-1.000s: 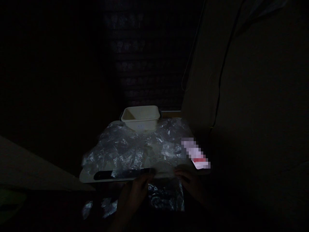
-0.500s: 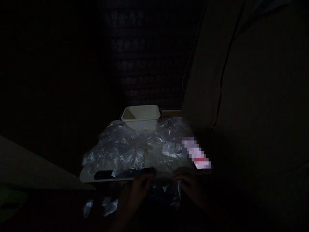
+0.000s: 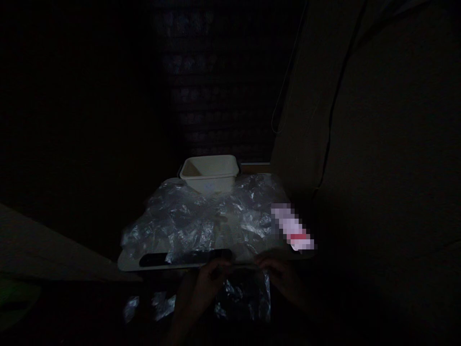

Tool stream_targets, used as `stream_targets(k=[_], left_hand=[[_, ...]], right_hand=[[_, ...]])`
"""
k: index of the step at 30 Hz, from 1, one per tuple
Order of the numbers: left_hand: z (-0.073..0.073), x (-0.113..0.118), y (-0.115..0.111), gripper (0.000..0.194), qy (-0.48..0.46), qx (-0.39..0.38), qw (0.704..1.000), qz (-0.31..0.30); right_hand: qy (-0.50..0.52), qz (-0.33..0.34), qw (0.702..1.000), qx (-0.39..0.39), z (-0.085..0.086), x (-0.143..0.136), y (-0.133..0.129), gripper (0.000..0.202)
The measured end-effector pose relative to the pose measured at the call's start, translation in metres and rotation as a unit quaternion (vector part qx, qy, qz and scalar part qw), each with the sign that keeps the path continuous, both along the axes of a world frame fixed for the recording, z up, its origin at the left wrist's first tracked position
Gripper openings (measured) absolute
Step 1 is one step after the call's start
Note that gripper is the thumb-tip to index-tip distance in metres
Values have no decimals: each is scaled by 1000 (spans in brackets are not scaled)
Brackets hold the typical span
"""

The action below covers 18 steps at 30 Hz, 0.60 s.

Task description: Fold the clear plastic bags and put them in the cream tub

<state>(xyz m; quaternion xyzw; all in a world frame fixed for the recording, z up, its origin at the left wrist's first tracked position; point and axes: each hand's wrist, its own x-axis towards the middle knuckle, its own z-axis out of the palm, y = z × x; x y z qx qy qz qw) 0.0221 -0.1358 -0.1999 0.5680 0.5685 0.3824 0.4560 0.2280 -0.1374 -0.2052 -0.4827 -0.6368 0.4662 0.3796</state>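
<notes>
In dim light, a clear plastic bag (image 3: 247, 293) hangs at the table's near edge between my two hands. My left hand (image 3: 212, 278) pinches its upper left edge with closed fingers. At the upper right edge, my right hand (image 3: 275, 269) is closed on the same bag. More crumpled clear plastic bags (image 3: 194, 216) spread over the small white table (image 3: 131, 263). The fingertips of both hands are dark and only partly visible.
A cream-coloured plastic tub (image 3: 211, 184) stands at the table's back. On the right edge lies a bright, pixelated phone-like object (image 3: 292, 228). A dark slot (image 3: 185, 257) runs along the front. Plastic pieces (image 3: 163, 306) lie below, left. A dark cable (image 3: 329, 120) hangs on the right.
The bag between my hands now hangs lower and looks more spread out. My right hand has shifted slightly left. The tub and the table's plastic look unchanged.
</notes>
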Motion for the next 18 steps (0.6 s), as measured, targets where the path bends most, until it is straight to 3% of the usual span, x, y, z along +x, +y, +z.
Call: stream_targets(k=[5,10,14,18], left_hand=[[-1,1,0,11,-3,14,1000,-17],[-6,-1,2,11,5,20,999,-24],[-7,-1,2,12,16,26,999,-13],[2,0,0,14,16,17,1000,-3]], right_hand=[[77,54,995,-33,2,-7,-1,12],[73,83,994,-24,-1,-8,1,21],[30,54,998,-6,-2,-6,3,21],[32,-2,999,-18,-4,-5,1,20]])
